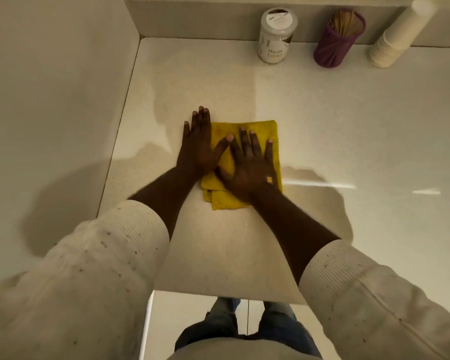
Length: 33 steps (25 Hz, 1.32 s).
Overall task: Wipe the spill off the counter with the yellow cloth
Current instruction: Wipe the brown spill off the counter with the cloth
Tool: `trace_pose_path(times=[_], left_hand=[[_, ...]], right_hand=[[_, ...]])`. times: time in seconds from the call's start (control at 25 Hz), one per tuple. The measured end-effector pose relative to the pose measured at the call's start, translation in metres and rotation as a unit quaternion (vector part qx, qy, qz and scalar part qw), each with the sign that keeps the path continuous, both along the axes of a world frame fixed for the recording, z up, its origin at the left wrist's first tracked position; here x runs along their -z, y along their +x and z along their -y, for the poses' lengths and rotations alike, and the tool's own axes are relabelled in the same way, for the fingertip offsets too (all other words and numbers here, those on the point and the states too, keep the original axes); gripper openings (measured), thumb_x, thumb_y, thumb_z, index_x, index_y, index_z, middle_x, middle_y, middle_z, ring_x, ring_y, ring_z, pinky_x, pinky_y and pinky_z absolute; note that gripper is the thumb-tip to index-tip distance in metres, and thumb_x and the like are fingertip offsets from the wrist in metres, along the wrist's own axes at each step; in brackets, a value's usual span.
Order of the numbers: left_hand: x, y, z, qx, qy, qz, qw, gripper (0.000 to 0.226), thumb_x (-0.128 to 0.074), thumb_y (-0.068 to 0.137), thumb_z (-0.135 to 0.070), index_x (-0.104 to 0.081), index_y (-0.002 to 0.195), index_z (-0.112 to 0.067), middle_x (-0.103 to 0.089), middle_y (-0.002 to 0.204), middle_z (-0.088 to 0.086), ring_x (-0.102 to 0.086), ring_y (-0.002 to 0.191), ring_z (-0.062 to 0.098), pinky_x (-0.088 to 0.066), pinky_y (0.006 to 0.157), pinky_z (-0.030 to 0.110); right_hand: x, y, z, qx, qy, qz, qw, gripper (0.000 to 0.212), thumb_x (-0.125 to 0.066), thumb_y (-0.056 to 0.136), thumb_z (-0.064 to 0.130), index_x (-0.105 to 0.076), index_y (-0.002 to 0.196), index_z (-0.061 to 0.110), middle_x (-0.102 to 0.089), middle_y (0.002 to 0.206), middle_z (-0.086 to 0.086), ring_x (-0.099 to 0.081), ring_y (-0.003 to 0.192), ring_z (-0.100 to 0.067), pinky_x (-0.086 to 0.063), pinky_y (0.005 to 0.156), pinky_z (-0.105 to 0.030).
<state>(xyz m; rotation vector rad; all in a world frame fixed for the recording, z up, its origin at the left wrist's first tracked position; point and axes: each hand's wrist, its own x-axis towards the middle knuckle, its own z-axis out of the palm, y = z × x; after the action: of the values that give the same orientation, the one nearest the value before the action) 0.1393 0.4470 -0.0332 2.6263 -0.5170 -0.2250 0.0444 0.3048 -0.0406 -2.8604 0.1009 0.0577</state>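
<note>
The yellow cloth [260, 129] lies folded flat on the pale speckled counter [335, 120], near its left side. My right hand [250, 166] presses flat on top of it with fingers spread. My left hand [198, 144] lies flat on the cloth's left edge, its thumb on the cloth and its fingers reaching onto the bare counter. A faint damp patch [164, 107] shows on the counter just beyond and left of the cloth. Neither hand is curled around the cloth.
At the back of the counter stand a glass jar with a white lid [276, 37], a purple toothpick holder [338, 38] and a leaning stack of paper cups [398, 35]. A wall [57, 87] closes the left side. The counter's front edge is near my body.
</note>
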Motion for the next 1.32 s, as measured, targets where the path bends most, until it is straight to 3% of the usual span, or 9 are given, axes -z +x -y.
trace_pose_path(times=[0.24,0.36,0.52,0.68,0.8,0.96,1.12,1.24,1.32], left_hand=[[0.000,-0.076,-0.009,0.062,0.049,0.027,0.997,0.080,-0.036,0.100,-0.055,-0.006,0.159,-0.009,-0.006,0.168,0.013,-0.001,0.156,0.027,0.002,0.126,0.046],[-0.005,-0.102,0.000,0.111,0.079,0.022,0.990,0.079,-0.035,0.100,-0.058,-0.011,0.160,-0.014,-0.006,0.169,0.010,0.003,0.156,0.025,0.006,0.125,0.045],[-0.013,-0.121,0.025,0.156,0.086,0.044,0.983,0.071,-0.039,0.096,-0.061,-0.038,0.151,-0.016,-0.017,0.167,0.008,0.000,0.156,0.024,0.011,0.123,0.044],[-0.021,-0.126,0.035,0.148,0.098,0.052,0.983,0.056,-0.037,0.100,-0.052,-0.051,0.142,-0.017,-0.037,0.160,0.006,-0.010,0.156,0.025,0.011,0.124,0.048],[-0.028,-0.129,0.039,0.135,0.107,0.064,0.983,0.041,-0.042,0.102,-0.039,-0.060,0.132,-0.018,-0.055,0.146,0.005,-0.026,0.151,0.024,0.009,0.124,0.050],[-0.040,-0.132,0.050,0.094,0.088,0.068,0.989,0.025,-0.054,0.095,-0.028,-0.065,0.116,-0.020,-0.070,0.114,0.001,-0.057,0.122,0.022,0.000,0.125,0.050],[-0.048,-0.132,0.052,0.077,0.072,0.029,0.994,0.034,-0.060,0.094,-0.023,-0.062,0.127,-0.017,-0.068,0.124,0.005,-0.058,0.122,0.025,-0.011,0.124,0.046],[-0.061,-0.127,0.054,0.048,0.024,-0.004,0.999,0.028,-0.058,0.094,-0.015,-0.069,0.119,-0.013,-0.066,0.119,0.011,-0.061,0.112,0.031,-0.041,0.102,0.039],[-0.076,-0.120,0.058,0.019,-0.006,-0.003,1.000,0.025,-0.056,0.092,-0.012,-0.072,0.112,-0.013,-0.066,0.112,0.011,-0.062,0.106,0.031,-0.048,0.089,0.037]], right_hand=[[0.002,-0.088,0.001,-0.005,-0.018,0.005,1.000,0.088,-0.024,0.091,0.080,-0.013,0.162,0.029,-0.008,0.171,-0.004,-0.002,0.158,-0.026,0.001,0.123,-0.062],[0.003,-0.128,0.019,0.010,-0.033,0.004,0.999,0.088,-0.025,0.092,0.081,-0.010,0.162,0.031,-0.008,0.171,-0.002,-0.001,0.158,-0.024,-0.001,0.123,-0.062],[-0.001,-0.159,0.041,0.012,-0.032,-0.009,0.999,0.085,-0.024,0.093,0.080,-0.014,0.162,0.031,-0.010,0.171,-0.002,-0.004,0.158,-0.024,-0.001,0.124,-0.060],[-0.019,-0.148,0.079,0.019,0.031,0.018,0.999,0.065,-0.021,0.103,0.056,-0.034,0.157,0.023,-0.028,0.166,-0.004,-0.022,0.154,-0.025,-0.007,0.125,-0.049],[-0.029,-0.130,0.110,0.029,0.005,0.004,1.000,0.052,-0.033,0.108,0.031,-0.031,0.158,0.021,-0.030,0.166,-0.005,-0.020,0.155,-0.024,-0.008,0.127,-0.048],[-0.041,-0.116,0.122,0.037,-0.018,0.006,0.999,0.052,-0.050,0.100,0.017,-0.044,0.152,0.018,-0.056,0.143,-0.011,-0.051,0.131,-0.030,-0.033,0.112,-0.046],[-0.052,-0.106,0.125,0.049,0.004,-0.018,0.999,0.037,-0.057,0.096,0.015,-0.064,0.133,0.015,-0.057,0.129,-0.013,-0.060,0.110,-0.033,-0.043,0.099,-0.042],[-0.065,-0.101,0.128,0.057,0.057,-0.015,0.997,0.030,-0.060,0.090,0.002,-0.071,0.118,0.010,-0.057,0.126,-0.015,-0.061,0.107,-0.036,-0.050,0.094,-0.040],[-0.080,-0.093,0.132,0.066,0.082,0.010,0.994,0.034,-0.059,0.089,-0.002,-0.071,0.118,0.010,-0.063,0.126,-0.015,-0.062,0.112,-0.036,-0.049,0.095,-0.039]])
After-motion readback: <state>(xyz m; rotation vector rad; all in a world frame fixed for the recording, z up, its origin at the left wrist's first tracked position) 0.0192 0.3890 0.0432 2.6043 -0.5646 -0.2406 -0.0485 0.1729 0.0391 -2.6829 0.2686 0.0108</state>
